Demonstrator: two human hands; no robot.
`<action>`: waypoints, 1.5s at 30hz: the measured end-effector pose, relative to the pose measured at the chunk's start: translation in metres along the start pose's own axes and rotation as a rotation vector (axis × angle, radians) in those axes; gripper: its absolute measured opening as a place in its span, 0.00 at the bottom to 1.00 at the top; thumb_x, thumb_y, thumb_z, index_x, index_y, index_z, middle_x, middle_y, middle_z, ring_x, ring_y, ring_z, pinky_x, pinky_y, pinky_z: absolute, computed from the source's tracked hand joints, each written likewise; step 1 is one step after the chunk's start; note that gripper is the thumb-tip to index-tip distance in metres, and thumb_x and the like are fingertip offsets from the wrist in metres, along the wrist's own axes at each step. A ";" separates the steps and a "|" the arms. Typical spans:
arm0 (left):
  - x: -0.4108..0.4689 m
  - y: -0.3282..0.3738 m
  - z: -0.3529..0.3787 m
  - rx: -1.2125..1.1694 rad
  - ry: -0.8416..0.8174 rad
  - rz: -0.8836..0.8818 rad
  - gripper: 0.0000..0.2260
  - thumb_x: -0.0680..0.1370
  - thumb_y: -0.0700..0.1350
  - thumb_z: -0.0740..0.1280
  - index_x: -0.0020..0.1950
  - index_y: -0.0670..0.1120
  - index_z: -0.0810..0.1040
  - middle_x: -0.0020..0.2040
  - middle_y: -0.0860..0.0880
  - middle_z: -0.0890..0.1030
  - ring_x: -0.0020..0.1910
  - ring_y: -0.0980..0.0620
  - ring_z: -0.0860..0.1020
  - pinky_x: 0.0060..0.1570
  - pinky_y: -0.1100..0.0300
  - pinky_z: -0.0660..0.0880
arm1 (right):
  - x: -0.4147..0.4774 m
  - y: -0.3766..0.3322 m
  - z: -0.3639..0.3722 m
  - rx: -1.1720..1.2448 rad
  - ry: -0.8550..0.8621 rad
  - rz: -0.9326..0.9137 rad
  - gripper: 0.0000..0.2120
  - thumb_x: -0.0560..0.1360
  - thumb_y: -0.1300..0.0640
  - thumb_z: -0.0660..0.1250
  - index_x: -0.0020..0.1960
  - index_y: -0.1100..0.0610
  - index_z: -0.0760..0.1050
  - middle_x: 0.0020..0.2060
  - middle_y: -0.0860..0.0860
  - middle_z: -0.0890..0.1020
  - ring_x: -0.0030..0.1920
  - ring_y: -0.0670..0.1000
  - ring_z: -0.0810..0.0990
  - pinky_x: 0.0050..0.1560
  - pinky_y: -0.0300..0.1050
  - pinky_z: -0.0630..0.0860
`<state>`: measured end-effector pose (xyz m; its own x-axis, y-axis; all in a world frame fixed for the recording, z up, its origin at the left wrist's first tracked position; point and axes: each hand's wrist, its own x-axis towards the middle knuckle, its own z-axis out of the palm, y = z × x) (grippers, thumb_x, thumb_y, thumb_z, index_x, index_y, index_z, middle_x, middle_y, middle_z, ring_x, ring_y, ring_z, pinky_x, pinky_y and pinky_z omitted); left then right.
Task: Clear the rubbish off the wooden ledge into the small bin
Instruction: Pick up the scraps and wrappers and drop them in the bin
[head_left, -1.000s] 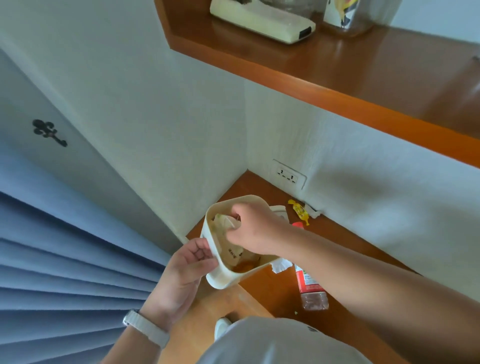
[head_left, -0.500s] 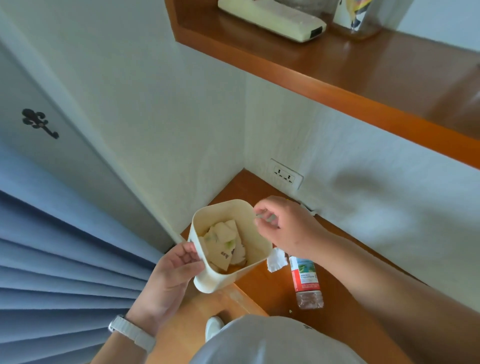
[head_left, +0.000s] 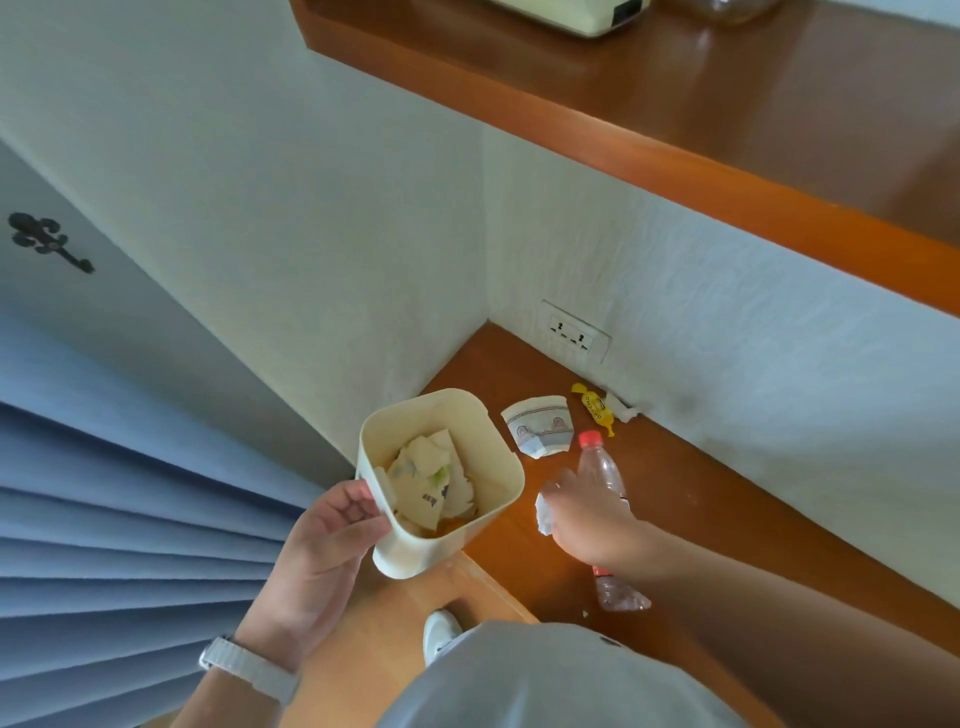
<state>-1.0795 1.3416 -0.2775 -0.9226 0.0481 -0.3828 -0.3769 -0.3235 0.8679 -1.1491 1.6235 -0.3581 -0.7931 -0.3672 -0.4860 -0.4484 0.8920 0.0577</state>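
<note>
Rubbish on the wooden ledge lies clustered near the wall socket: a torn paper cup piece just below it, a yellow sweet wrapper and a small white scrap against the wall beside it, and a clear plastic bottle with a red cap further out from the socket. The right hand rests over the bottle's middle with a crumpled white tissue pinched in its fingers. The left hand grips the small bin by its side, tilted, held off the ledge's edge on the side away from the socket, already partly filled with paper.

The risks look plain. The tilt could spill paper if it deepens. The tissue is light and could miss the rim. The bottle may roll if the hand brushes it. It also seems long for this bin, and forcing it in could push paper out.
</note>
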 end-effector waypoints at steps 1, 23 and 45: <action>0.000 -0.002 0.000 -0.003 0.005 0.006 0.18 0.66 0.37 0.73 0.52 0.31 0.74 0.44 0.36 0.77 0.41 0.43 0.76 0.43 0.58 0.77 | 0.002 -0.006 0.002 -0.030 -0.018 -0.001 0.17 0.76 0.57 0.67 0.64 0.57 0.73 0.59 0.58 0.77 0.65 0.60 0.73 0.74 0.68 0.54; -0.002 0.012 0.007 0.040 -0.032 0.016 0.36 0.59 0.49 0.82 0.55 0.29 0.73 0.46 0.36 0.78 0.45 0.42 0.77 0.48 0.56 0.77 | -0.002 0.004 -0.001 0.559 0.130 0.129 0.03 0.79 0.56 0.64 0.51 0.53 0.77 0.49 0.50 0.81 0.48 0.51 0.82 0.51 0.45 0.80; 0.023 0.021 0.002 0.030 -0.133 -0.036 0.31 0.57 0.47 0.82 0.52 0.35 0.75 0.43 0.40 0.78 0.44 0.46 0.78 0.47 0.60 0.77 | -0.054 -0.027 -0.127 0.818 0.460 -0.278 0.13 0.77 0.47 0.64 0.59 0.50 0.77 0.51 0.41 0.78 0.50 0.42 0.77 0.48 0.37 0.76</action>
<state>-1.1084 1.3376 -0.2676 -0.9104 0.1846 -0.3702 -0.4104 -0.2906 0.8644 -1.1461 1.5863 -0.2229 -0.8635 -0.5044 0.0064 -0.3568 0.6018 -0.7145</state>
